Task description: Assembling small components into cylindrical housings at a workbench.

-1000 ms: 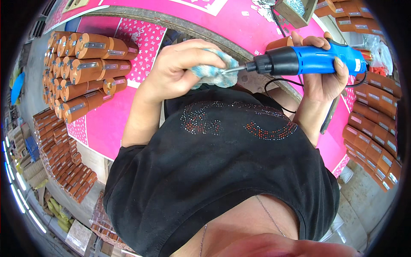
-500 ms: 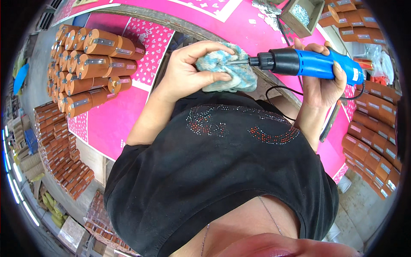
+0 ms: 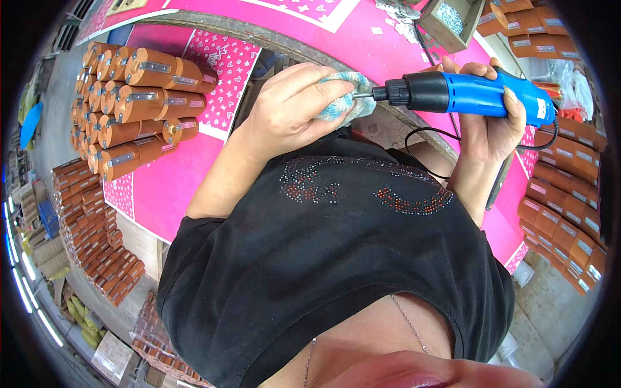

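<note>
My left hand point(image 3: 291, 103) is closed around a bunched blue-and-white cloth point(image 3: 352, 111), which it wraps over the thin metal bit point(image 3: 363, 95) of a screwdriver. That tool is a blue and black electric screwdriver point(image 3: 475, 96), lying almost level in front of my chest with its bit toward the left. My right hand point(image 3: 488, 126) grips its blue body from below, fingers curled over the far side. A black cord point(image 3: 427, 131) loops from the tool's back end. The cloth hides the tip of the bit.
Orange-brown cylinders with metal plates point(image 3: 139, 100) are stacked on the pink table point(image 3: 168, 194) at left. More cylinder rows point(image 3: 566, 207) stand at right. A wooden box of small metal pieces point(image 3: 453, 26) sits at the far right, beside scattered flat pieces point(image 3: 398, 16).
My left hand has turned over and closed further around the cloth and bit, covering more of the cloth. The screwdriver has shifted only slightly.
</note>
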`<action>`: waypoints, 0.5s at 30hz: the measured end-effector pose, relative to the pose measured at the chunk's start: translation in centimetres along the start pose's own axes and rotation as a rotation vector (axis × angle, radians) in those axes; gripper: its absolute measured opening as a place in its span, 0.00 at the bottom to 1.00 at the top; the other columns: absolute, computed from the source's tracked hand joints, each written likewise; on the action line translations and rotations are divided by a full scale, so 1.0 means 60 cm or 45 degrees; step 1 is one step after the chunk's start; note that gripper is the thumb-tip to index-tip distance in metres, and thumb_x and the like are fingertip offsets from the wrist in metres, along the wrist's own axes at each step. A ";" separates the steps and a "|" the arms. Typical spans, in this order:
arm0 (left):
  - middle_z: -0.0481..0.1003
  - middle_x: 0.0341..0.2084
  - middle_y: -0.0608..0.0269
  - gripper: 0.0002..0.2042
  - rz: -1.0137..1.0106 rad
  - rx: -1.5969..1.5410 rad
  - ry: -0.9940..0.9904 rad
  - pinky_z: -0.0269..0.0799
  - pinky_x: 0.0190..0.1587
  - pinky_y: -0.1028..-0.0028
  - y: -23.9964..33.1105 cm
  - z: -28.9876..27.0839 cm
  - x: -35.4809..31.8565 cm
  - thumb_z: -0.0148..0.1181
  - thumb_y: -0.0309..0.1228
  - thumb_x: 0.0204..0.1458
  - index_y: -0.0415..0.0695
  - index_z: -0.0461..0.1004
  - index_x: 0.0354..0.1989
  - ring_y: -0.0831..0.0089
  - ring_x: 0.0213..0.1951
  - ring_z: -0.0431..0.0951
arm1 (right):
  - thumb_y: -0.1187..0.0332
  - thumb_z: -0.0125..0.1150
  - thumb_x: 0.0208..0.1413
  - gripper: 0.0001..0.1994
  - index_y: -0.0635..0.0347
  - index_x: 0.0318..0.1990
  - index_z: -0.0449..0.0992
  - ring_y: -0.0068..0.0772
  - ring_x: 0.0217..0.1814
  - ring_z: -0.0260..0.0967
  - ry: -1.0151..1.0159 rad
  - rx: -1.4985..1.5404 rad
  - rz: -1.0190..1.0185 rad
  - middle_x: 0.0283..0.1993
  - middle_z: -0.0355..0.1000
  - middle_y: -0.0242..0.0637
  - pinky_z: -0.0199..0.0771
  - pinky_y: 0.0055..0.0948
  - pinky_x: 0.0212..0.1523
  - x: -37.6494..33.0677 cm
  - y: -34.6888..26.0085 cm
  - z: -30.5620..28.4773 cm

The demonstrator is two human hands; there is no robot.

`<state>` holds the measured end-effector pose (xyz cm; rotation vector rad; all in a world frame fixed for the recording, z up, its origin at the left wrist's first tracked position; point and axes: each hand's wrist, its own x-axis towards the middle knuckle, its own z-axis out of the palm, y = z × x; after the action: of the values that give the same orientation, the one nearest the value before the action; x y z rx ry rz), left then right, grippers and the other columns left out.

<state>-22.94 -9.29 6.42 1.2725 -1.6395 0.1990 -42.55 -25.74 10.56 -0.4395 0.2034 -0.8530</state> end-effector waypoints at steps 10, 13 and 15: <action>0.75 0.30 0.54 0.11 -0.409 -0.383 -0.071 0.70 0.37 0.76 -0.008 -0.036 -0.021 0.58 0.17 0.37 0.34 0.74 0.32 0.69 0.34 0.76 | 0.73 0.56 0.40 0.21 0.70 0.45 0.62 0.40 0.45 0.63 -0.051 -0.031 -0.027 0.36 0.67 0.42 0.38 0.64 0.61 0.004 -0.028 -0.004; 0.75 0.32 0.57 0.11 -0.644 -0.528 0.006 0.69 0.40 0.77 -0.006 -0.029 -0.030 0.61 0.20 0.40 0.38 0.74 0.34 0.72 0.36 0.75 | 0.73 0.56 0.40 0.21 0.70 0.45 0.63 0.39 0.46 0.63 -0.070 -0.026 -0.047 0.35 0.67 0.41 0.37 0.64 0.61 0.001 -0.028 -0.001; 0.75 0.34 0.58 0.11 -0.745 -0.665 0.033 0.69 0.40 0.78 0.000 -0.019 -0.026 0.61 0.20 0.40 0.38 0.74 0.36 0.73 0.37 0.75 | 0.73 0.56 0.40 0.21 0.70 0.44 0.63 0.39 0.46 0.63 -0.064 -0.022 -0.059 0.35 0.67 0.41 0.37 0.63 0.61 -0.002 -0.027 0.005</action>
<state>-22.40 -7.57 5.75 1.2614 -1.1253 -0.5350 -43.61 -26.49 11.56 -0.4827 0.1548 -0.8848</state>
